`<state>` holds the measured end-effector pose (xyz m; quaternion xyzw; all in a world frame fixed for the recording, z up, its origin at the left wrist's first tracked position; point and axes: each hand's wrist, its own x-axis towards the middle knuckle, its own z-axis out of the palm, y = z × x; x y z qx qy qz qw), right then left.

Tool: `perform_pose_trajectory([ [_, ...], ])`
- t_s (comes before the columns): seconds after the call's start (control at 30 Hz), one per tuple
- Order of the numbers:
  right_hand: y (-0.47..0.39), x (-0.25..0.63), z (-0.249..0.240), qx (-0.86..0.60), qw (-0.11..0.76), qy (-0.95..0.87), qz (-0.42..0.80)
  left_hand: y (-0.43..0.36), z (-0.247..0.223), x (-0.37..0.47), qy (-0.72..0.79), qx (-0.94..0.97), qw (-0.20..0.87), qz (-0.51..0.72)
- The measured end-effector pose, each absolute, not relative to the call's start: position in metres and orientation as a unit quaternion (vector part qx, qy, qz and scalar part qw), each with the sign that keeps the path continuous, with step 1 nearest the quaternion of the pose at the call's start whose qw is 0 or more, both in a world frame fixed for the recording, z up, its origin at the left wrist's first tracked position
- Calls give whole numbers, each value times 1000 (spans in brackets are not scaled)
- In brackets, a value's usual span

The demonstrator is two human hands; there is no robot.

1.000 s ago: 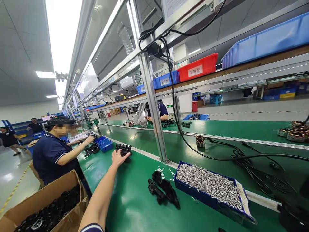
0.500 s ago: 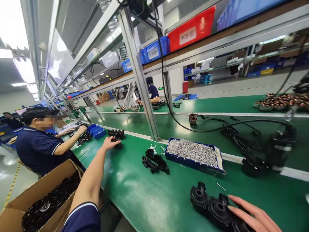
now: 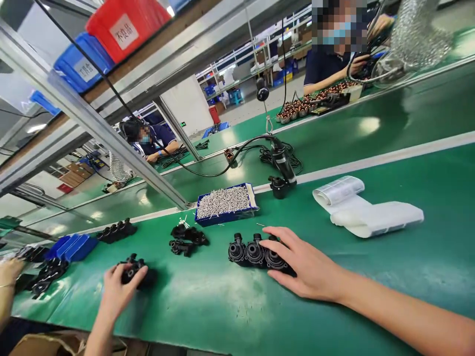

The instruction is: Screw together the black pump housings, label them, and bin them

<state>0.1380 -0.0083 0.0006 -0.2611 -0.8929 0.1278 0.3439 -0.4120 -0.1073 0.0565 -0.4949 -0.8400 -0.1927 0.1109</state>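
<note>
Black housings [image 3: 134,269] sit in the left hand's [image 3: 118,291] grip, thumb and fingers around them; whether they touch the table [image 3: 230,311] I cannot tell. A loose hold could let one slip. Next come loose black parts [image 3: 187,240], then the screw tray [image 3: 232,216]. The housing row [image 3: 247,254] lies on the table, its right end spanned by the right hand [image 3: 311,267]; a sideways push might scatter it.

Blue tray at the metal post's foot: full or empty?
Full: silvery pins lie heaped from wall to wall of the blue tray, hiding its floor.
</note>
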Motion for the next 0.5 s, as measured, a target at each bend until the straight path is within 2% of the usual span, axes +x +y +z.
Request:
perform_pose_trajectory([
  [0.1, -9, 137, 0, -260, 348, -890, 139, -124, 39, -348, -833, -511, 48, -207],
  [0.27, -9, 137, 5, -262, 339, -891, 149, -118, 30, -247, -795, -573, 7, -199],
  [0.37, -10, 140, 7, -271, 340, -889, 145, -106, 42, -228, -723, -668, 44, -170],
  [0.43, -10, 141, 8, -269, 342, -889, 142, -96, 54, -233, -641, -750, 88, -133],
  [0.5, -10, 140, 8, -263, 346, -890, 138, -84, 63, -245, -550, -823, 90, -110],
])
